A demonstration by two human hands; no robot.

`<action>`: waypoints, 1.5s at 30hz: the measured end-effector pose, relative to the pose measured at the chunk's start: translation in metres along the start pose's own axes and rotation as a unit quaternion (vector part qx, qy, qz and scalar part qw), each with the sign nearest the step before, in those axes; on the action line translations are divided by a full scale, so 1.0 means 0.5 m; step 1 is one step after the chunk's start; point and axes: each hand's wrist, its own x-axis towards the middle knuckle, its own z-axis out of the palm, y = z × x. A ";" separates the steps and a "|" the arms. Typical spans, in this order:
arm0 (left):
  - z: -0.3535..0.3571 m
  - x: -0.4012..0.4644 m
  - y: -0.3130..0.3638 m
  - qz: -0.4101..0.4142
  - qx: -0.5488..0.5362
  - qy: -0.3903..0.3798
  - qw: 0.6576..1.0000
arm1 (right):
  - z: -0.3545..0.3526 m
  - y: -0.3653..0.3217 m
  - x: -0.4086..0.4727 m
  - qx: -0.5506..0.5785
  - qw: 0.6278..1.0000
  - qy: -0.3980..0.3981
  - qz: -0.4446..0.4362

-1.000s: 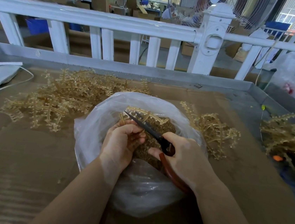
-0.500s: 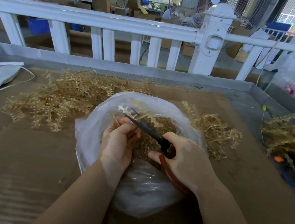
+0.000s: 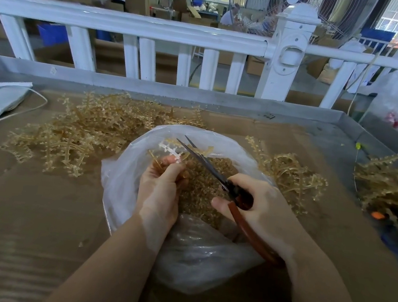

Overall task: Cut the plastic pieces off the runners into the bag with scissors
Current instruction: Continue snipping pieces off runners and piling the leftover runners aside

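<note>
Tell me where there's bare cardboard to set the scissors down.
Free: the cardboard near-left, between the left hand and the left runner pile; also the near-right strip beyond the right hand. Crowded: the bag in the centre, runners right of it, and the far-right heap.

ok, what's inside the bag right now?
The bag holds a heap of small amber cut pieces. The left hand and the scissors cover part of it; the bag's bottom is hidden.
</note>
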 end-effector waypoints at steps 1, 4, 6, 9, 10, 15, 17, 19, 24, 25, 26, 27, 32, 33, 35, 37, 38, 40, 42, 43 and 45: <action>-0.001 0.000 0.001 0.001 -0.013 0.002 1.000 | -0.001 0.001 0.000 -0.006 1.000 -0.003 0.004; -0.004 0.000 0.003 -0.003 -0.064 -0.006 0.998 | 0.005 0.005 -0.002 -0.059 0.998 0.012 0.009; -0.008 0.001 0.005 -0.011 -0.101 -0.009 0.995 | 0.008 0.008 -0.005 -0.097 0.995 0.022 0.010; -0.015 0.009 0.009 -0.022 -0.143 -0.030 0.989 | 0.013 0.014 -0.007 -0.146 0.988 0.046 0.012; -0.017 0.011 0.010 -0.025 -0.153 -0.044 0.987 | 0.015 0.016 -0.007 -0.159 0.985 0.060 0.015; -0.014 0.012 0.003 -0.043 -0.122 -0.055 0.990 | 0.025 0.021 0.001 -0.162 0.979 0.118 0.037; -0.010 0.007 -0.003 -0.037 -0.070 -0.050 0.996 | 0.031 0.017 0.001 -0.148 0.981 0.121 0.028; -0.008 0.004 -0.006 -0.023 -0.027 -0.051 0.998 | 0.036 0.012 0.000 -0.153 0.981 0.117 0.018; -0.007 -0.001 -0.010 0.011 0.016 -0.060 0.998 | 0.041 0.008 -0.003 -0.168 0.979 0.116 0.013; -0.006 -0.001 -0.010 0.013 0.022 -0.058 0.998 | 0.042 0.008 -0.003 -0.179 0.976 0.124 0.008; -0.005 -0.002 -0.010 0.013 0.025 -0.057 0.998 | 0.043 0.007 -0.004 -0.191 0.973 0.133 0.004; -0.004 -0.001 -0.011 0.010 0.026 -0.059 0.998 | 0.044 0.006 -0.005 -0.204 0.969 0.142 0.001; -0.009 -0.001 -0.001 -0.042 -0.034 -0.106 0.993 | 0.049 0.004 -0.006 -0.241 0.956 0.169 0.000; -0.013 -0.001 0.000 -0.042 -0.036 -0.127 0.990 | 0.050 0.004 -0.005 -0.245 0.955 0.169 0.001; -0.015 -0.005 0.002 -0.032 -0.001 -0.166 0.986 | 0.053 0.005 -0.004 -0.253 0.953 0.165 0.005; -0.015 -0.009 -0.001 -0.032 0.050 -0.174 0.983 | 0.054 0.006 -0.004 -0.257 0.952 0.164 0.007; -0.014 -0.011 -0.003 -0.029 0.060 -0.159 0.985 | 0.054 0.007 -0.005 -0.258 0.952 0.165 0.007; -0.014 -0.011 -0.007 -0.019 0.068 -0.122 0.990 | 0.055 0.008 -0.005 -0.263 0.950 0.167 0.007; -0.013 -0.007 -0.010 -0.023 0.077 -0.091 0.993 | 0.055 0.008 -0.006 -0.264 0.950 0.166 0.008; -0.014 -0.004 -0.013 -0.032 0.074 -0.076 0.994 | 0.054 0.009 -0.006 -0.262 0.951 0.165 0.010; -0.014 0.000 -0.014 -0.040 0.057 -0.054 0.996 | 0.054 0.012 -0.006 -0.249 0.955 0.159 0.019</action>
